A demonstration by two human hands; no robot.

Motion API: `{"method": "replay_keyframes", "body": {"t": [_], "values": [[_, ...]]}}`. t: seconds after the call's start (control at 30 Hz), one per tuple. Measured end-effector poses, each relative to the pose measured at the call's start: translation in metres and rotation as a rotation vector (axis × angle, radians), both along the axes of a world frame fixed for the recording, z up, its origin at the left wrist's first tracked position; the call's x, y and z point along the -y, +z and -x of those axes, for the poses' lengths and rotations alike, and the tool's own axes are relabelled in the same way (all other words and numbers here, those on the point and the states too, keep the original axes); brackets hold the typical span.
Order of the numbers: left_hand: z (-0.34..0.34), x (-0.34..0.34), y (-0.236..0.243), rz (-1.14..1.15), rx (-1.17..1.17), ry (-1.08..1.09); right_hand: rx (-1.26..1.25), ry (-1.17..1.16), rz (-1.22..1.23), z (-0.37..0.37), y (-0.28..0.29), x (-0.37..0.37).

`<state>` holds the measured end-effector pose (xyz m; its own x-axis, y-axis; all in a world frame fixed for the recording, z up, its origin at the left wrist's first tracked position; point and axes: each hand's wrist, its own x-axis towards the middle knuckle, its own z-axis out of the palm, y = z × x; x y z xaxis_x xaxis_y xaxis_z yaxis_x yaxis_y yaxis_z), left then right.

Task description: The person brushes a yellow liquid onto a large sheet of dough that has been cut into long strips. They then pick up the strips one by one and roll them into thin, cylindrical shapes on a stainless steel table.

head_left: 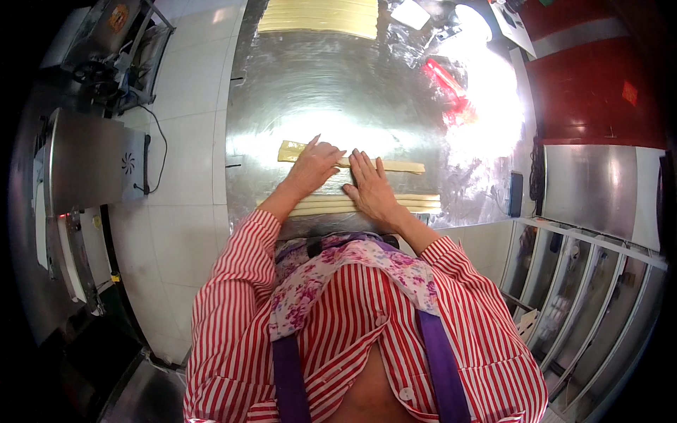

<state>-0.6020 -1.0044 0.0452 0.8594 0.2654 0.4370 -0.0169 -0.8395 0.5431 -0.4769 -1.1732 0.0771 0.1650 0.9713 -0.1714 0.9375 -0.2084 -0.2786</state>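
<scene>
A long, thin strip of pale dough (403, 167) lies across the metal table in front of me, wider and flatter at its left end. My left hand (314, 168) is curled over the strip left of its middle, with the fingers closed on the dough's edge. Just to the right, my right hand (371, 187) rests with fingers stretched out, the tips touching the strip. Nearer to me, several rolled dough strips (324, 205) lie side by side along the table's front edge, partly beneath my wrists.
A flat sheet of dough strips (317, 17) lies at the far end of the metal table (303, 92). To the right are a red plastic bag (451, 88), white flour and a phone (516, 194). A metal rack (585, 282) stands at right; machines (84, 158) stand at left.
</scene>
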Motion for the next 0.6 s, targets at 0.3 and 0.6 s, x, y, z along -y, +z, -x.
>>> {"method": "replay_keyframes", "body": {"t": [0.3,0.6], "values": [[0.020,-0.017,-0.008,0.016,0.005,-0.054,-0.006,0.053,-0.009,0.016,-0.007,-0.015],[0.040,-0.044,-0.004,-0.002,-0.129,-0.074,-0.034,0.087,-0.020,0.033,-0.008,-0.037]]}}
